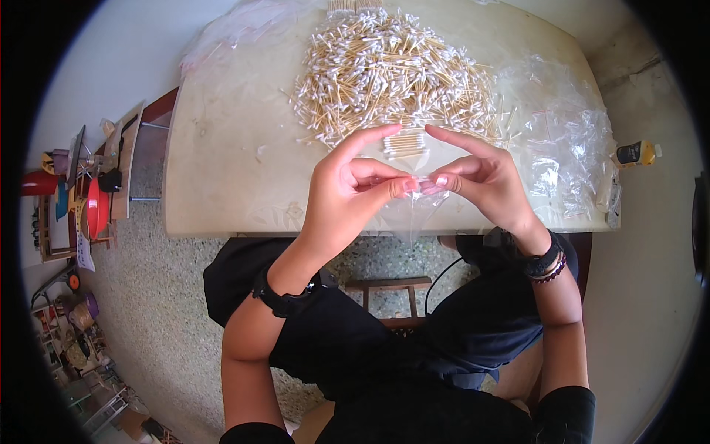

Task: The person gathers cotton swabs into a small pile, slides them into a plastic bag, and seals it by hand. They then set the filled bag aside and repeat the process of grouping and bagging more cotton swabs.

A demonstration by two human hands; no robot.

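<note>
A clear plastic bag (pixel 413 211) hangs over the table's front edge, its upper edge pinched between both hands. My left hand (pixel 355 186) grips it at the left with thumb and fingers, the index finger stretched forward. From the right, my right hand (pixel 477 175) pinches the same edge, its index finger also extended. Just beyond the bag, between the two index fingers, a short row of cotton swabs (pixel 405 145) lies side by side on the table. A large heap of loose cotton swabs (pixel 388 75) with white tips and wooden sticks spreads behind them.
Many clear plastic bags (pixel 560 150) lie on the right of the pale table (pixel 222 166). More thin plastic (pixel 238 33) lies at the back left, and bundled swabs (pixel 355 6) at the back. A yellow-and-black packet (pixel 636 154) is beside the right edge. A wooden stool (pixel 388 284) stands below.
</note>
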